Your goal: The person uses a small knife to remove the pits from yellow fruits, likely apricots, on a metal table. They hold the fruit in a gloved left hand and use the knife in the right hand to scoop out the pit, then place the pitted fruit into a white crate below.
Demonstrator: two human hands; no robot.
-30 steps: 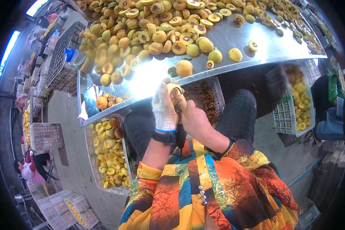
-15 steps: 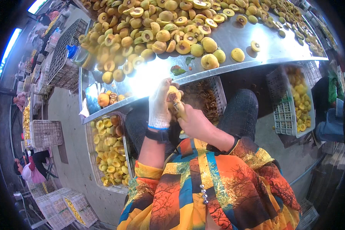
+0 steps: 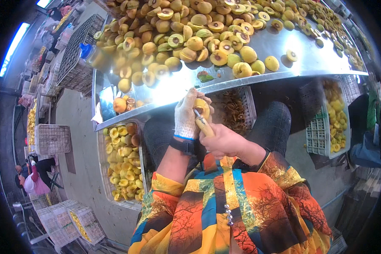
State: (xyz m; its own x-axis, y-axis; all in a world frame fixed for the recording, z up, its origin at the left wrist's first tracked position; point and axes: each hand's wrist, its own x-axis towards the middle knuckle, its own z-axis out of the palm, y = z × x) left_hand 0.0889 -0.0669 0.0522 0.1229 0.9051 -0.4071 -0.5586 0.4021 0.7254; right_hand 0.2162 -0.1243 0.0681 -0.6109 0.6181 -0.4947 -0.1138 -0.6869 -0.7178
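Note:
My left hand (image 3: 186, 114), in a white knit glove, is closed around a yellow peach half (image 3: 202, 106) in front of the table edge. My right hand (image 3: 225, 140) is bare and grips the light wooden handle of a pitting tool (image 3: 205, 126). The tool's metal end meets the cut face of the peach half. Beyond my hands, a big heap of halved peaches (image 3: 178, 40), many with pits showing, lies on the shiny metal table (image 3: 279, 55). Part of my left fingers is hidden behind the fruit.
A crate of pitted peach halves (image 3: 125, 163) stands left of my legs, and a crate with brown pits (image 3: 230, 108) sits under the table. Another peach crate (image 3: 332, 118) is at the right. A blue-capped bottle (image 3: 89, 53) stands at the table's left; farther left, another person (image 3: 36, 180) sits.
The tool has drawn back from deep in the fruit, so the hollow cut face and metal end now show. Both hands shifted slightly right in view, as did the whole scene.

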